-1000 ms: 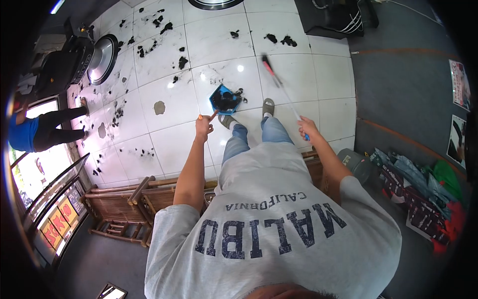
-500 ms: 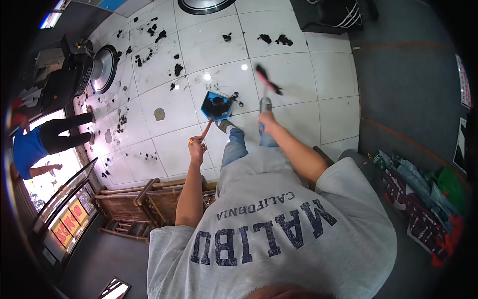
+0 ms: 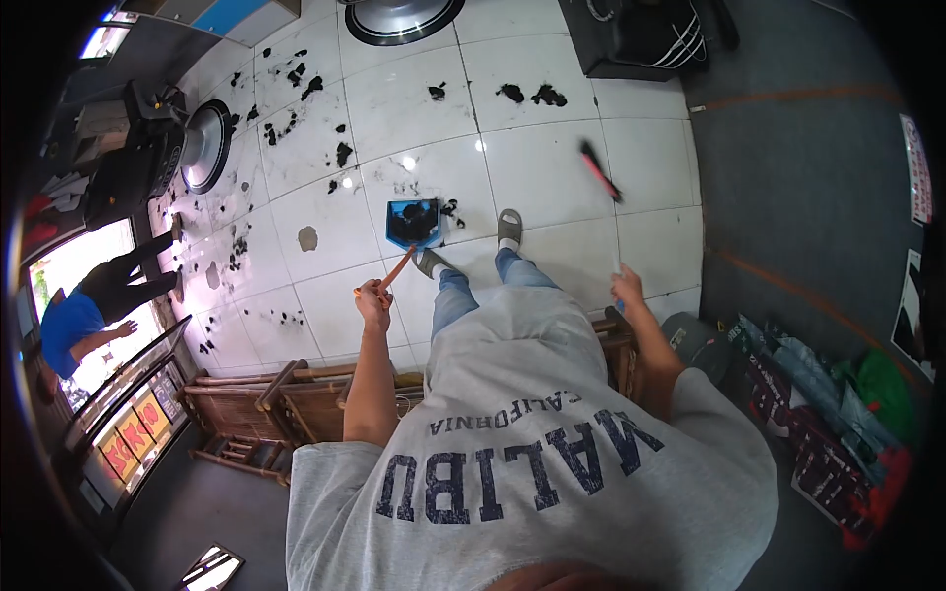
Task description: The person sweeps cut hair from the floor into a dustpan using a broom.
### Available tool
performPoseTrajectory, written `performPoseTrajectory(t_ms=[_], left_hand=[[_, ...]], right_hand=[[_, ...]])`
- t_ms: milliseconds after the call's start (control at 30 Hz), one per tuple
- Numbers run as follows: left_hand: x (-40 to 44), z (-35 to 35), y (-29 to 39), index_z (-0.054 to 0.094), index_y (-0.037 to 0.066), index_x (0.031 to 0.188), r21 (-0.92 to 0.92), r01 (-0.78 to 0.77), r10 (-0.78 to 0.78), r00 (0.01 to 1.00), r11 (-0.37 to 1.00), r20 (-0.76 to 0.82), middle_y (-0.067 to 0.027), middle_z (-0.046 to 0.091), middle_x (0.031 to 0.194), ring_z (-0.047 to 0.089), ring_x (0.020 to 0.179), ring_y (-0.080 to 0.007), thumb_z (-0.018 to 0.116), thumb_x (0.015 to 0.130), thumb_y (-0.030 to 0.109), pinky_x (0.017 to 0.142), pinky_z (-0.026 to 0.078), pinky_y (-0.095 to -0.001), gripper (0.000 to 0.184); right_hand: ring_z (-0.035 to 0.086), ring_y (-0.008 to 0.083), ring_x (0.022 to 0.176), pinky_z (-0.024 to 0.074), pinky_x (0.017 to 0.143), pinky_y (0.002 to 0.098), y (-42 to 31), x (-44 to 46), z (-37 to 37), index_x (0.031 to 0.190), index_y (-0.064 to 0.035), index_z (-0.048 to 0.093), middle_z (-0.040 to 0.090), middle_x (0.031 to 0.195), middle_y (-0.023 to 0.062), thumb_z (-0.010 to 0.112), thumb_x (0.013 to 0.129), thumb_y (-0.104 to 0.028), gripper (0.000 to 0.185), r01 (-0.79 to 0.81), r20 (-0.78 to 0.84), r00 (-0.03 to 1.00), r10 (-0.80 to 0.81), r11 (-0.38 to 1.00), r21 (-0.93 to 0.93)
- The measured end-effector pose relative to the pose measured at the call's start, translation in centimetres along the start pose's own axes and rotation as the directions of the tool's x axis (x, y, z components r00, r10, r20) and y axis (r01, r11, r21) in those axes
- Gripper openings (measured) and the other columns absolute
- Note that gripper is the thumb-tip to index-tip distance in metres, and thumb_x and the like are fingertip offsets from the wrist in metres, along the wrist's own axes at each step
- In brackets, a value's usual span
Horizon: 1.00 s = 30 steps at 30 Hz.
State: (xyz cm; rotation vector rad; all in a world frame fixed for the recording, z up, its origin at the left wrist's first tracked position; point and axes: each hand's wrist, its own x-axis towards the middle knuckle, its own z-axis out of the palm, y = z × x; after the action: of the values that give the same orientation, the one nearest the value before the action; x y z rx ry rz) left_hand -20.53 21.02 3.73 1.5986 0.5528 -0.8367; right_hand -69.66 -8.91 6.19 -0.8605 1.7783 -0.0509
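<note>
The left hand [image 3: 373, 304] has its grip curled tightly around the orange-brown handle [image 3: 398, 270] of a blue dustpan [image 3: 413, 242], while the right hand [image 3: 628, 288] closes its grip about the pale stick of a broom [image 3: 618, 253], whose blue end shows just below the fingers. The broom's red and black head [image 3: 601, 175] is blurred and lies ahead of the right hand, well apart from the dustpan; whether its bristles touch the floor [image 3: 557, 231] cannot be told. The dustpan sits on the white tiles in front of the person, near the left slipper [image 3: 428, 262], with a dark heap of hair [image 3: 414, 220] inside it. Small loose tufts [image 3: 451, 211] lie just beside its right edge, and the right slipper [image 3: 509, 227] stands flat between dustpan and broom. Farther out, black hair clumps [image 3: 343, 155] are scattered over the tiles, thickest ahead and to the left, with a grayish patch [image 3: 307, 238] among them. Two round metal bases [image 3: 205, 148] stand on the floor, one at the far edge and one at the left. A dark box [image 3: 641, 39] with white cables is at the upper right. Brown bamboo seats [image 3: 229, 409] line the near left, and assorted bags [image 3: 818, 404] are piled at the right. A co-worker in a blue shirt [image 3: 74, 330] is at the far left, beside a bright opening [image 3: 94, 261].
</note>
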Motion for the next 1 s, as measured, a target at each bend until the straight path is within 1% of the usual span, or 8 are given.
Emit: performPoseTrajectory(t_ms=[233, 267, 333, 400, 433, 533, 667, 1000], left_hand=[[-2.6, 1.4, -0.7, 0.054, -0.004, 0.089, -0.033, -0.041, 0.041, 0.999, 0.999, -0.011, -0.0077, 0.049, 0.067, 0.045, 0.048, -0.014, 0.051, 0.088, 0.009, 0.041, 0.037, -0.025, 0.014], [-2.3, 0.9, -0.9, 0.054, -0.003, 0.09, -0.016, -0.035, 0.035, 0.999, 0.999, 0.02, -0.0073, 0.049, 0.067, 0.046, 0.049, -0.0141, 0.05, 0.088, 0.01, 0.041, 0.038, -0.0249, 0.014], [-2.4, 1.2, -1.2, 0.054, -0.002, 0.09, -0.01, -0.04, 0.04, 0.999, 0.999, 0.025, -0.0068, 0.049, 0.067, 0.046, 0.049, -0.0143, 0.051, 0.089, 0.011, 0.041, 0.038, -0.0248, 0.014], [-3.3, 2.1, -1.5, 0.054, -0.002, 0.09, -0.041, -0.063, 0.061, 0.997, 0.997, -0.035, -0.0068, 0.049, 0.065, 0.045, 0.048, -0.0144, 0.052, 0.088, 0.011, 0.04, 0.037, -0.0248, 0.013], [-3.5, 2.3, -1.8, 0.054, -0.002, 0.089, -0.048, -0.049, 0.047, 0.998, 0.998, -0.038, -0.0068, 0.049, 0.065, 0.045, 0.048, -0.0145, 0.052, 0.088, 0.011, 0.04, 0.038, -0.025, 0.013], [-3.9, 2.9, -1.6, 0.054, -0.003, 0.089, -0.05, -0.032, 0.03, 0.998, 0.998, -0.046, -0.008, 0.049, 0.065, 0.046, 0.048, -0.0145, 0.051, 0.088, 0.01, 0.04, 0.038, -0.0254, 0.013], [-3.5, 3.2, -0.8, 0.054, -0.004, 0.088, 0.027, -0.018, 0.018, 1.0, 0.999, -0.003, -0.0099, 0.053, 0.072, 0.049, 0.051, -0.0144, 0.05, 0.088, 0.009, 0.041, 0.041, -0.0264, 0.013], [0.0, 3.6, 0.1, 0.055, -0.003, 0.089, 0.198, -0.045, 0.013, 0.988, 0.979, 0.156, -0.0072, 0.049, 0.062, 0.045, 0.045, -0.0132, 0.041, 0.085, 0.008, 0.04, 0.04, -0.0264, 0.018]], right_hand=[[0.044, 0.0183, 0.042, 0.0366, 0.037, 0.0325, 0.0, 21.4, -4.0, 0.068, -0.0102, 0.045, 0.047, 0.057, 0.0045, 0.055, 0.08, -0.012, 0.015, -0.353, -0.111, 0.916, 0.386, 0.906, 0.233], [0.047, 0.0223, 0.049, 0.0389, 0.043, 0.0363, 0.5, 21.7, -2.5, 0.067, -0.0095, 0.046, 0.048, 0.06, 0.0067, 0.06, 0.074, -0.013, 0.016, 0.152, -0.121, 0.978, -0.168, 0.98, -0.129], [0.053, 0.0302, 0.063, 0.0435, 0.055, 0.044, 0.6, 20.6, 4.3, 0.065, -0.0082, 0.047, 0.051, 0.066, 0.0112, 0.068, 0.061, -0.014, 0.023, 0.822, 0.369, 0.348, -0.862, 0.091, -0.562], [0.054, 0.0278, 0.062, 0.0437, 0.053, 0.0423, -1.4, 16.2, 14.3, 0.083, -0.008, 0.052, 0.053, 0.073, 0.0114, 0.062, 0.07, -0.011, 0.016, 0.633, 0.288, 0.771, -0.567, 0.73, -0.259], [0.054, 0.0265, 0.062, 0.0439, 0.051, 0.0414, -3.7, 13.2, 19.6, 0.091, -0.0079, 0.054, 0.053, 0.077, 0.0115, 0.058, 0.075, -0.01, 0.017, 0.161, 0.257, 0.95, -0.181, 0.982, 0.097], [0.052, 0.0244, 0.049, 0.0352, 0.039, 0.0411, -10.4, 2.1, 27.9, 0.084, -0.0097, 0.059, 0.053, 0.063, 0.0111, 0.053, 0.083, -0.012, 0.007, -0.323, 0.31, 0.923, 0.227, 0.896, 0.306], [0.045, 0.0143, 0.042, 0.0301, 0.035, 0.0337, -12.3, 0.1, 26.0, 0.074, -0.0136, 0.051, 0.044, 0.053, 0.0001, 0.058, 0.083, -0.015, 0.012, -0.439, 0.623, 0.779, 0.064, 0.765, 0.471], [0.04, 0.0088, 0.042, 0.0315, 0.035, 0.0264, -8.8, -7.4, 5.9, 0.105, -0.0148, 0.054, 0.046, 0.059, -0.001, 0.057, 0.09, -0.019, 0.015, -0.176, 0.352, 0.935, 0.036, 0.91, 0.374]])
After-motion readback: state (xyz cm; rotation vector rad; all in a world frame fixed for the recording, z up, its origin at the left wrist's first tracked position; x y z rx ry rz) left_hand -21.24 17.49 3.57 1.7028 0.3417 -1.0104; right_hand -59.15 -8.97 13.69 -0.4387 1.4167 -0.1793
